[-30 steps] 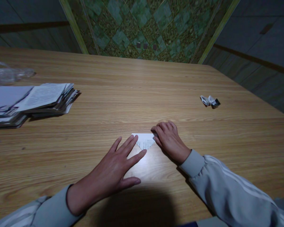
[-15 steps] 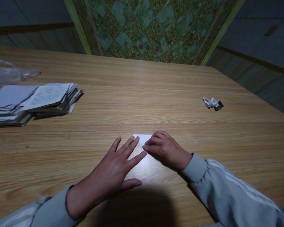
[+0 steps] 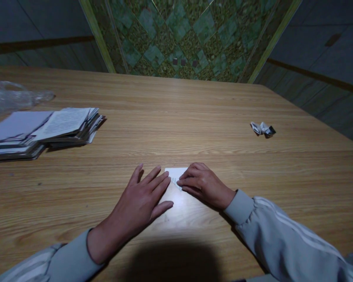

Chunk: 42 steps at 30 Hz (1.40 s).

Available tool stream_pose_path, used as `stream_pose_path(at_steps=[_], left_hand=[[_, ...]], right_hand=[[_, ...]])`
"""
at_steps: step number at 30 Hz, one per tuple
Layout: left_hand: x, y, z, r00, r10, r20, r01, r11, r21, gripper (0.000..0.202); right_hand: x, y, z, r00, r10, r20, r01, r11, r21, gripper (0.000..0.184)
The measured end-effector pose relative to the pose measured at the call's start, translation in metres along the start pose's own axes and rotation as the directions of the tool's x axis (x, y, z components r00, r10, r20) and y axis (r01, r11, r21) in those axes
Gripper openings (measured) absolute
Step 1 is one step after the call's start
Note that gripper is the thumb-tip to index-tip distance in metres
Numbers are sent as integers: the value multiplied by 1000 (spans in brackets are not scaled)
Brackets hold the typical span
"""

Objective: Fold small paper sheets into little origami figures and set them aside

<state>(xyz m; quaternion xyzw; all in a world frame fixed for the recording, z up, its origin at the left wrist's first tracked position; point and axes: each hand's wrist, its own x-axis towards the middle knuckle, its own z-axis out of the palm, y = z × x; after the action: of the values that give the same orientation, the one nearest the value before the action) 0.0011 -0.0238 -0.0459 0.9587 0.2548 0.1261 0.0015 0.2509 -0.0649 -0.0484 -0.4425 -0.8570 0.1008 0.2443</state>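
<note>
A small folded sheet of white printed paper (image 3: 176, 174) lies flat on the wooden table (image 3: 194, 117) right in front of me. My left hand (image 3: 139, 199) rests flat on its left part, fingers stretched out and close together. My right hand (image 3: 201, 183) presses down on the paper's right part with curled fingers, the fingertips pointing left toward the left hand's fingertips. Only a small strip of the sheet shows between the two hands.
A messy stack of printed paper sheets (image 3: 44, 129) lies at the left of the table. Behind it sits crumpled clear plastic (image 3: 14, 96). A small crumpled scrap of paper (image 3: 263, 129) lies at the right. A green patterned floor shows beyond the far edge.
My right hand slid left across the paper, covering most of it. My left hand drew its fingers closer together and shifted slightly left.
</note>
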Motion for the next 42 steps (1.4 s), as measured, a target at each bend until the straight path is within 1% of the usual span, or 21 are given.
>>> stream_pose_path(at_steps=[2, 4, 5, 8, 11, 13, 15, 17, 19, 22, 26, 28, 32, 35, 39, 42], left_hand=[[13, 1, 0, 999, -25, -33, 23, 998, -59, 28], [26, 1, 1, 994, -54, -98, 43, 993, -111, 19], [31, 2, 3, 992, -71, -105, 56, 989, -140, 17], [41, 3, 9, 982, -142, -122, 119, 976, -181, 16], [42, 3, 12, 973, -203, -108, 178, 962, -208, 18], [40, 2, 13, 967, -234, -99, 205, 949, -241, 22], [40, 1, 14, 964, -248, -97, 213, 937, -278, 26], [39, 0, 16, 965, -240, -102, 198, 930, -310, 28], [39, -1, 18, 973, -209, -101, 164, 925, -344, 29], [39, -1, 21, 984, -157, -88, 109, 909, -402, 30], [36, -2, 22, 990, -114, -83, 65, 889, -452, 28], [36, -1, 21, 988, -118, -99, 63, 895, -441, 29], [36, -1, 19, 980, -162, -112, 108, 918, -382, 32], [37, 0, 18, 987, -142, -78, 106, 931, -349, 32], [38, 1, 17, 993, -118, -30, 103, 945, -311, 33], [38, 2, 17, 993, -116, -10, 105, 935, -338, 29]], right_hand=[[1, 0, 1, 1000, 22, -12, -21, 999, 39, 17], [1, 0, 3, 999, 33, -21, -32, 998, 50, 16], [2, 0, 4, 999, 36, -27, -35, 998, 46, 15], [2, -1, 5, 998, 56, -36, -54, 997, 59, 11], [1, 0, 3, 994, 101, -34, -98, 992, 76, 6], [0, 2, 1, 984, 168, -61, -165, 985, 59, 8], [-1, 4, -2, 963, 252, -97, -250, 968, 34, 15], [-2, 4, -3, 946, 308, -103, -308, 951, 11, 24], [-1, 3, -5, 941, 330, -78, -332, 943, -16, 29], [-1, -1, -6, 933, 358, -40, -360, 931, -66, 30], [0, -6, -7, 913, 406, -33, -407, 908, -94, 29], [-1, -7, -7, 909, 416, -31, -418, 904, -89, 25], [-2, -8, -6, 906, 424, -19, -424, 904, -60, 24], [-2, -9, -5, 901, 435, -4, -435, 900, -37, 23], [-2, -10, -7, 895, 446, 0, -444, 893, -71, 31], [-2, -13, -10, 893, 450, 29, -447, 891, -82, 31]])
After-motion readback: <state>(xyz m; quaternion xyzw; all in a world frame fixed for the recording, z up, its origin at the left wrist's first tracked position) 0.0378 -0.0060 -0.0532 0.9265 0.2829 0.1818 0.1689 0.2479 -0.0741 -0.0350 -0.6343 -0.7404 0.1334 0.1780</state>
